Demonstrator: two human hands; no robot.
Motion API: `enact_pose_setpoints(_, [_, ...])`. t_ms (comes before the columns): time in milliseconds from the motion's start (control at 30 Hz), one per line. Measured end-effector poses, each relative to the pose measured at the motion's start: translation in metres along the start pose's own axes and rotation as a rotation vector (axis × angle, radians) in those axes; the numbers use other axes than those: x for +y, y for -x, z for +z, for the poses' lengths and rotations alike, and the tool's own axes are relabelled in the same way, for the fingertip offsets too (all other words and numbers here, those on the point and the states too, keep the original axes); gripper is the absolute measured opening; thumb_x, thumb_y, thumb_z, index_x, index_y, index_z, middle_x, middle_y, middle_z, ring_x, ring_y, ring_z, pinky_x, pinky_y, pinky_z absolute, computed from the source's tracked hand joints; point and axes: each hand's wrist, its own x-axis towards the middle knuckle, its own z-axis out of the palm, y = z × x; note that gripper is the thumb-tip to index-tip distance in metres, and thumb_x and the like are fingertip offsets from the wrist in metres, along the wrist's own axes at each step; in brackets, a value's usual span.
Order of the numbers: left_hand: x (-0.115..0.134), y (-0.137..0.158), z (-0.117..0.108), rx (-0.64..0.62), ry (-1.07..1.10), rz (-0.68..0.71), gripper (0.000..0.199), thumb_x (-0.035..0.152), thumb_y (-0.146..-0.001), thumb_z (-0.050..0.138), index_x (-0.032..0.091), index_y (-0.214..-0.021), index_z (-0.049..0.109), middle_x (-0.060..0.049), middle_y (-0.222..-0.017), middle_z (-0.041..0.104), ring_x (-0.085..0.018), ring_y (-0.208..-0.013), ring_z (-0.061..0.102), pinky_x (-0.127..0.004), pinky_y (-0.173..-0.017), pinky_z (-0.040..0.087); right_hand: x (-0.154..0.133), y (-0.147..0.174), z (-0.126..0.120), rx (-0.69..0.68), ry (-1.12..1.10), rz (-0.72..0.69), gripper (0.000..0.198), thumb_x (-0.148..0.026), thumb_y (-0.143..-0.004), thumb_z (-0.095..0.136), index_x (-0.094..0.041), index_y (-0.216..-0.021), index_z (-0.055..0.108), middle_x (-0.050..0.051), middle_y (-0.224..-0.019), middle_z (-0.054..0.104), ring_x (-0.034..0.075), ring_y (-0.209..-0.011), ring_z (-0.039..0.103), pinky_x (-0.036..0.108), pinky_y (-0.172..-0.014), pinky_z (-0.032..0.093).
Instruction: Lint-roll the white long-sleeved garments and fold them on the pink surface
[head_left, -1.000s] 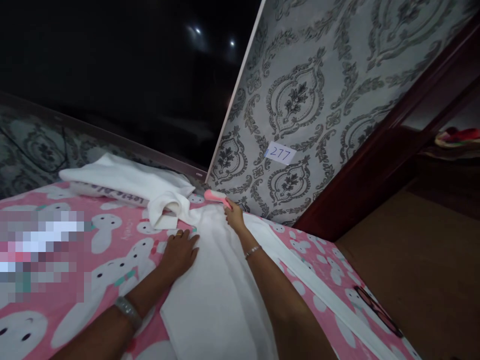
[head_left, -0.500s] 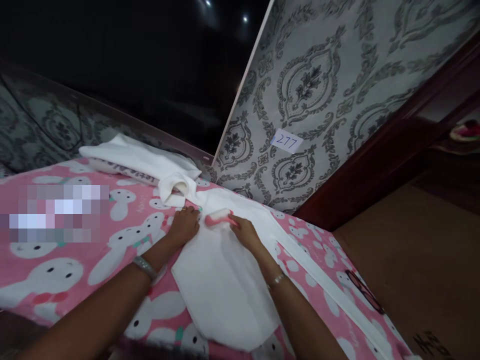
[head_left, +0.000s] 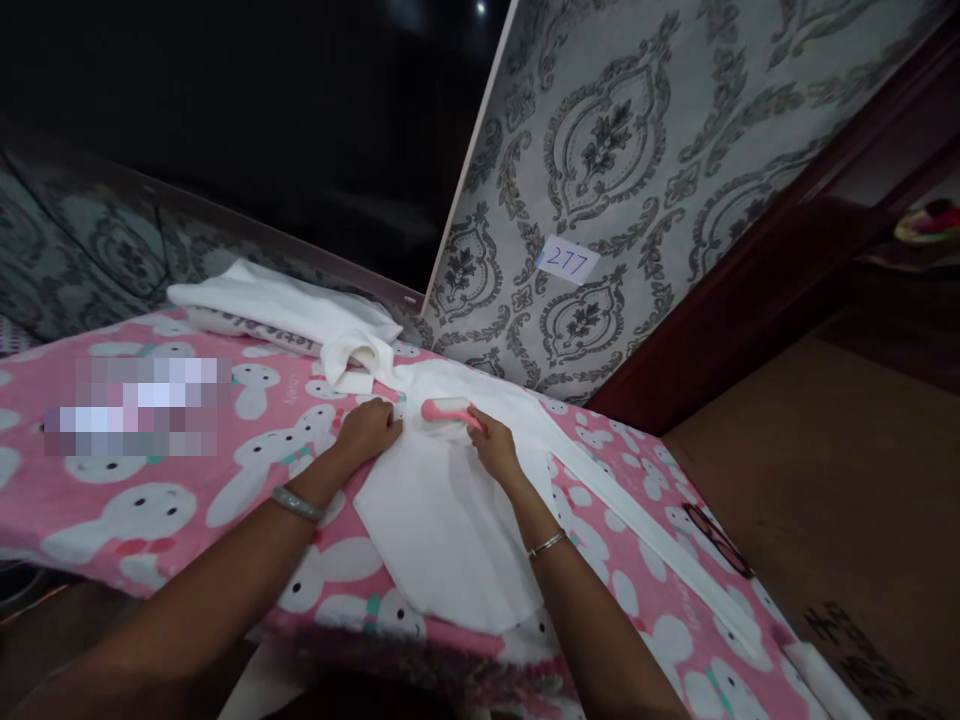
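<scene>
- One white paper label (head_left: 568,259) on the patterned wallpaper (head_left: 607,140) reads "277" in blue handwriting.
- Dark lettering runs along the white folded bundle (head_left: 281,305) at the back; "Let's" can be made out, and the rest is partly covered.
- The pink cloth (head_left: 247,400), printed with white rabbits, carries the small word "Lovely" left of the hands.
- Black marks on the brown panel (head_left: 750,470) at the right are too blurred to read; it may be the side of a carton, with its inside out of view.
- One white garment (head_left: 450,540) lies spread on the pink cloth, below and between the two hands.
- One pink-handled roller (head_left: 448,408) with a white head lies across the garment's upper part, just right of the left hand (head_left: 367,430).
- The right hand (head_left: 495,447) has its fingers closed round the roller's handle.
- The left hand rests on the garment's left edge, fingers bent; whether they pinch the fabric I cannot tell.
- Two bracelets show, one on each wrist: a broad bangle (head_left: 297,503) on the left, a thin band (head_left: 546,544) on the right.
- One large black screen (head_left: 247,140) stands behind the bundle.
</scene>
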Motion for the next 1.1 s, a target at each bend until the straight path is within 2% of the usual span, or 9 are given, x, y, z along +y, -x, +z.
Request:
enact_pose_setpoints(100, [0.002, 0.002, 0.004, -0.044, -0.027, 0.065, 0.021, 0.036, -0.079, 0.056, 0.018, -0.084, 0.066, -0.012, -0.096, 0.068, -0.029, -0.097, 0.062, -0.037, -0.078, 0.046, -0.007, 0.029, -0.001, -0.044, 0.281, -0.029, 0.048, -0.018, -0.091, 0.052, -0.020, -0.139, 0.058, 0.012, -0.119, 0.072, 0.024, -0.108, 0.067, 0.037, -0.096, 0.050])
enact_pose_setpoints(233, [0.003, 0.005, 0.002, -0.059, -0.052, 0.084, 0.021, 0.030, -0.079, 0.053, 0.017, -0.088, 0.067, -0.014, -0.099, 0.067, -0.030, -0.100, 0.061, -0.038, -0.082, 0.045, -0.008, 0.083, -0.015, -0.049, 0.404, -0.007, 0.050, -0.017, -0.093, 0.047, -0.019, -0.143, 0.054, 0.014, -0.120, 0.071, 0.027, -0.109, 0.067, 0.039, -0.095, 0.051])
enact_pose_setpoints(467, [0.004, 0.003, -0.001, -0.055, -0.008, 0.051, 0.019, 0.027, -0.074, 0.054, 0.016, -0.080, 0.068, -0.015, -0.093, 0.068, -0.031, -0.095, 0.062, -0.038, -0.077, 0.046, 0.043, 0.223, -0.099, -0.074, 0.287, 0.057, 0.051, -0.033, -0.093, 0.044, -0.019, -0.139, 0.058, 0.013, -0.126, 0.069, 0.028, -0.111, 0.068, 0.042, -0.095, 0.054])
enact_pose_setpoints(567, [0.004, 0.002, 0.001, -0.050, 0.040, 0.040, 0.016, 0.027, -0.070, 0.056, 0.018, -0.076, 0.067, -0.014, -0.092, 0.068, -0.030, -0.095, 0.062, -0.037, -0.078, 0.046, 0.047, 0.259, -0.136, -0.115, 0.253, 0.117, 0.049, -0.042, -0.090, 0.052, -0.023, -0.133, 0.064, 0.010, -0.128, 0.068, 0.029, -0.112, 0.068, 0.043, -0.095, 0.054])
enact_pose_setpoints(700, [0.003, 0.002, -0.001, -0.026, 0.142, -0.006, 0.012, 0.028, -0.068, 0.056, 0.019, -0.071, 0.064, -0.012, -0.090, 0.068, -0.029, -0.094, 0.062, -0.035, -0.077, 0.045, 0.030, 0.245, -0.143, -0.026, 0.135, 0.114, 0.051, -0.048, -0.086, 0.058, -0.025, -0.131, 0.066, 0.008, -0.115, 0.075, 0.028, -0.099, 0.071, 0.039, -0.084, 0.057])
enact_pose_setpoints(767, [0.002, 0.004, -0.007, -0.012, 0.213, -0.051, 0.014, 0.029, -0.071, 0.053, 0.019, -0.070, 0.062, -0.009, -0.085, 0.068, -0.026, -0.088, 0.063, -0.033, -0.073, 0.044, 0.021, 0.217, -0.125, 0.058, 0.019, 0.130, 0.057, -0.049, -0.085, 0.059, -0.024, -0.136, 0.062, 0.007, -0.098, 0.077, 0.024, -0.078, 0.070, 0.034, -0.068, 0.057])
enact_pose_setpoints(900, [0.004, 0.024, -0.028, 0.003, 0.381, -0.103, 0.023, 0.032, -0.077, 0.045, 0.018, -0.070, 0.061, -0.005, -0.075, 0.068, -0.021, -0.077, 0.063, -0.029, -0.066, 0.045, 0.002, 0.155, -0.070, 0.110, -0.313, 0.213, 0.072, -0.046, -0.080, 0.061, -0.022, -0.147, 0.048, 0.000, -0.076, 0.066, 0.012, -0.050, 0.052, 0.025, -0.047, 0.046])
enact_pose_setpoints(1033, [0.024, 0.067, -0.036, -0.149, 0.586, -0.060, 0.032, 0.039, -0.081, 0.044, 0.017, -0.082, 0.068, -0.004, -0.070, 0.069, -0.018, -0.066, 0.065, -0.028, -0.062, 0.048, -0.020, 0.118, -0.022, 0.082, -0.594, 0.277, 0.080, -0.035, -0.080, 0.056, -0.019, -0.155, 0.032, 0.003, -0.090, 0.065, 0.011, -0.057, 0.054, 0.023, -0.049, 0.046])
enact_pose_setpoints(1100, [0.040, 0.089, -0.031, -0.274, 0.821, -0.067, 0.038, 0.046, -0.081, 0.051, 0.015, -0.094, 0.069, -0.007, -0.079, 0.073, -0.019, -0.071, 0.068, -0.030, -0.064, 0.051, -0.028, 0.115, -0.003, 0.041, -0.673, 0.275, 0.081, -0.030, -0.082, 0.054, -0.020, -0.157, 0.025, 0.007, -0.101, 0.066, 0.013, -0.068, 0.060, 0.024, -0.056, 0.051])
